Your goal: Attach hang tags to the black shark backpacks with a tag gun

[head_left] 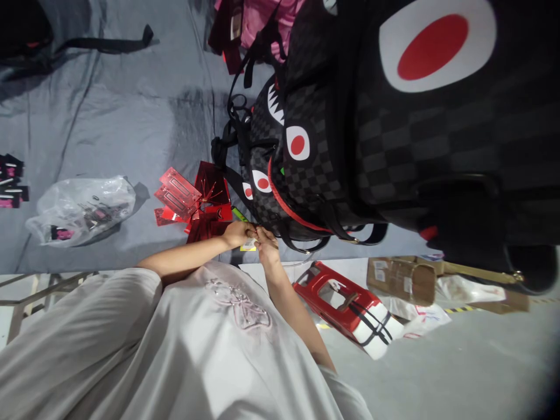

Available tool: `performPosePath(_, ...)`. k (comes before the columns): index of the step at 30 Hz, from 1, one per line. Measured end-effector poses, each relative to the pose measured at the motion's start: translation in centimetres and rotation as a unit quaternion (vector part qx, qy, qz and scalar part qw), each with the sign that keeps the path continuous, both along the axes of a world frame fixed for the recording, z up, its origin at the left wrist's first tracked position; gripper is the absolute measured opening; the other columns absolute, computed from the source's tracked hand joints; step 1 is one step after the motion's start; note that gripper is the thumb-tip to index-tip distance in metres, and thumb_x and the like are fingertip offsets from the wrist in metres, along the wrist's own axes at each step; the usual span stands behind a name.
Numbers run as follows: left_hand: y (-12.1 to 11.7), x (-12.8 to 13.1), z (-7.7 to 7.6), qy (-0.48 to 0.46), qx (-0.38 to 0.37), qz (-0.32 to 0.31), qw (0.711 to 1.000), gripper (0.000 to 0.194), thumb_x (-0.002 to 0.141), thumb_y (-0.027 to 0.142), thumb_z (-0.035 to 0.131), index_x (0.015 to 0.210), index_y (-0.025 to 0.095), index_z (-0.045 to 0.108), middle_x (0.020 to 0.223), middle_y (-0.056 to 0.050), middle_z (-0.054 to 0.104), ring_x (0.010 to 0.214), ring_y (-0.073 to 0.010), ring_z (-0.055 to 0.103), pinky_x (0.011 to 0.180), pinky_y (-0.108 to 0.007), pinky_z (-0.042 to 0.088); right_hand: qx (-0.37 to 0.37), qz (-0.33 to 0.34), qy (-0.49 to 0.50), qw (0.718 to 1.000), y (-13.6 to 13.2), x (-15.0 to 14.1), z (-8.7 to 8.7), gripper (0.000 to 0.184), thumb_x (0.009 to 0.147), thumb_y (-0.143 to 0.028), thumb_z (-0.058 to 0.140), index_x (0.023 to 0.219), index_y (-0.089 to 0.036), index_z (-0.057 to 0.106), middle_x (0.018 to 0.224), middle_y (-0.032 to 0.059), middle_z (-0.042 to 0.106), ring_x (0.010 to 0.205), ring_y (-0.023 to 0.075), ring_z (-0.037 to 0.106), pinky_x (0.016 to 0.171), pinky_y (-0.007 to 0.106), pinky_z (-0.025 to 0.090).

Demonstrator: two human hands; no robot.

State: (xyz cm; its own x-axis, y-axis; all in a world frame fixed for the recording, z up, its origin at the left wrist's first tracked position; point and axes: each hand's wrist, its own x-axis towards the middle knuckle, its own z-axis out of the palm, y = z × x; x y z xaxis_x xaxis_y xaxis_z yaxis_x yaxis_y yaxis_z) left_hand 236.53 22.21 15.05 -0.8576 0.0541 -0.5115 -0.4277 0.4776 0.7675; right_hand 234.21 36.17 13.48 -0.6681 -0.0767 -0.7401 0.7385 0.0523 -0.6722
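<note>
My left hand (238, 233) and my right hand (267, 244) meet at the lower edge of a black checkered backpack (272, 201) with white and red eye patches and a red zip line. Fingertips of both hands are pinched close together on something too small to make out. A yellow tag or slip (248, 245) shows just below my left fingers, and a bright green strip (239, 214) lies just above them. Left of the hands is a pile of red printed cards (178, 193) with thin strings, over darker red pieces.
Larger black checkered bags (437, 134) fill the right side of the grey-covered table (135, 105). A clear plastic bag (87, 207) holds small parts at left. Below the table edge stand a red stool (336, 300) and cardboard boxes (400, 280). A pink bag (266, 23) lies at the back.
</note>
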Motion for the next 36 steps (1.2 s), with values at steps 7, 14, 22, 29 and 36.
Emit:
performPosePath(7, 0.0, -0.5, 0.0, -0.030, -0.019, -0.009, 0.999, 0.019, 0.086, 0.031, 0.068, 0.093, 0.013, 0.069, 0.085, -0.003, 0.070, 0.077, -0.0143, 0.064, 0.074, -0.029, 0.051, 0.060, 0.038, 0.057, 0.996, -0.2, 0.1, -0.3, 0.023, 0.092, -0.037, 0.063, 0.086, -0.014, 0.062, 0.074, -0.0019, 0.059, 0.061, 0.0087, 0.053, 0.059, 0.023, 0.047)
performPosePath(14, -0.1, -1.0, 0.8, -0.050, -0.038, -0.032, 0.998, 0.024, 0.088, 0.037, 0.067, 0.092, 0.013, 0.067, 0.086, -0.003, 0.068, 0.081, -0.0154, 0.064, 0.080, -0.033, 0.053, 0.082, 0.081, 0.073, 0.991, -0.1, 0.2, -0.8, 0.021, 0.087, -0.039, 0.064, 0.083, -0.019, 0.061, 0.073, -0.0007, 0.062, 0.065, 0.0109, 0.056, 0.065, 0.026, 0.050)
performPosePath(22, 0.8, -0.9, 0.8, -0.070, -0.066, -0.020, 0.995, 0.024, 0.090, 0.038, 0.065, 0.096, 0.014, 0.066, 0.091, -0.004, 0.068, 0.090, -0.0179, 0.065, 0.087, -0.039, 0.054, 0.116, 0.107, 0.094, 0.983, 0.0, 0.0, -0.8, 0.021, 0.093, -0.035, 0.062, 0.087, -0.015, 0.062, 0.082, 0.0011, 0.064, 0.075, 0.0124, 0.060, 0.074, 0.030, 0.053)
performPosePath(29, 0.8, -0.1, 0.3, -0.071, 0.009, -0.007, 0.997, 0.021, 0.093, 0.031, 0.063, 0.098, 0.012, 0.066, 0.090, -0.002, 0.067, 0.081, -0.0142, 0.065, 0.077, -0.032, 0.057, 0.132, 0.120, 0.100, 0.979, 0.3, 0.1, -0.6, 0.023, 0.094, -0.037, 0.061, 0.090, -0.015, 0.063, 0.083, 0.0005, 0.064, 0.073, 0.0122, 0.060, 0.073, 0.030, 0.053)
performPosePath(36, 1.4, -0.3, 0.9, -0.073, -0.034, 0.025, 0.996, 0.026, 0.094, 0.036, 0.061, 0.106, 0.014, 0.063, 0.096, -0.004, 0.066, 0.087, -0.0163, 0.065, 0.082, -0.036, 0.056, 0.144, 0.114, 0.127, 0.975, 0.3, -0.2, -0.5, 0.024, 0.089, -0.038, 0.065, 0.079, -0.016, 0.064, 0.078, 0.0001, 0.066, 0.072, 0.0125, 0.060, 0.072, 0.029, 0.051)
